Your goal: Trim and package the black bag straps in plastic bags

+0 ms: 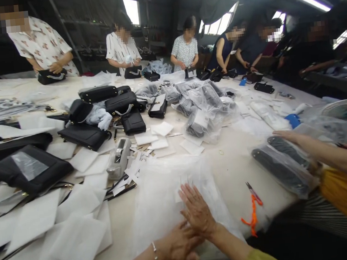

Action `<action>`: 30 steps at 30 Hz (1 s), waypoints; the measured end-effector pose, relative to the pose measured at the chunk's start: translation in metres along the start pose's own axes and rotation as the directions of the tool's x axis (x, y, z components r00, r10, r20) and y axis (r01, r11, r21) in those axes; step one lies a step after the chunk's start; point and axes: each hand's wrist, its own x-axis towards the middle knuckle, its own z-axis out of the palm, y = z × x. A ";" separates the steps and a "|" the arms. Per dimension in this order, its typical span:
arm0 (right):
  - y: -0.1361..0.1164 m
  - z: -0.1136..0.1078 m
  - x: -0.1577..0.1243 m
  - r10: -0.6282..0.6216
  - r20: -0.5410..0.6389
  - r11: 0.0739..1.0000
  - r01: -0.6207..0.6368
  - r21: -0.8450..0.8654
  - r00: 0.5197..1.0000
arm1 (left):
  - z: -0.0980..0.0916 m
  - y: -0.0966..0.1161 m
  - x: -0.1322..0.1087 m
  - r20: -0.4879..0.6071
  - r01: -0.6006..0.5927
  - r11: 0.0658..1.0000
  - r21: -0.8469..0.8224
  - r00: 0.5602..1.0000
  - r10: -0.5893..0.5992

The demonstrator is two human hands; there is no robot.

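The plastic (156, 205), clear and loosely wrinkled, lies flat at the near edge of the pale table (234, 157), directly before the wearer. The right hand (197, 210) rests palm down on it, fingers extended and slightly parted, the tips over a faint pale patch. The left hand (175, 244), marked by a bracelet (155, 250) at the wrist, lies lower and partly behind the right wrist; whether it grips the plastic or merely presses it cannot be told. To the left, white foam sheets (78, 241) overlap in a loose pile, with a black handbag (30, 170) just beyond them. A grey device (119, 157) stands near the far left corner of the plastic, beside black straps (121, 194) and white paper strips. Farther back, wrapped bags (201, 98) form a heap. To the right, snips (253, 192) lie with an orange ribbon (253, 216) near the table's edge. Beyond them, a neighbour's hand (286, 135) touches a wrapped pair (279, 164) of dark items. A fan (345, 108) is at far right; several people stand along the opposite side, some handling black bags.
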 end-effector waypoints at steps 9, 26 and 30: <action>0.033 0.056 -0.047 0.222 0.063 0.949 -0.201 -0.242 0.973 | -0.045 -0.100 0.010 -0.280 0.618 0.765 0.181 0.778 -0.562; 0.002 0.055 0.023 0.098 0.016 0.989 -0.096 -0.113 0.995 | 0.062 -0.020 -0.035 -0.347 0.497 0.776 0.388 0.859 -0.376; 0.112 0.046 0.038 0.226 0.163 0.963 -0.194 -0.190 0.960 | 0.068 -0.027 -0.038 -0.334 0.511 0.757 0.406 0.855 -0.398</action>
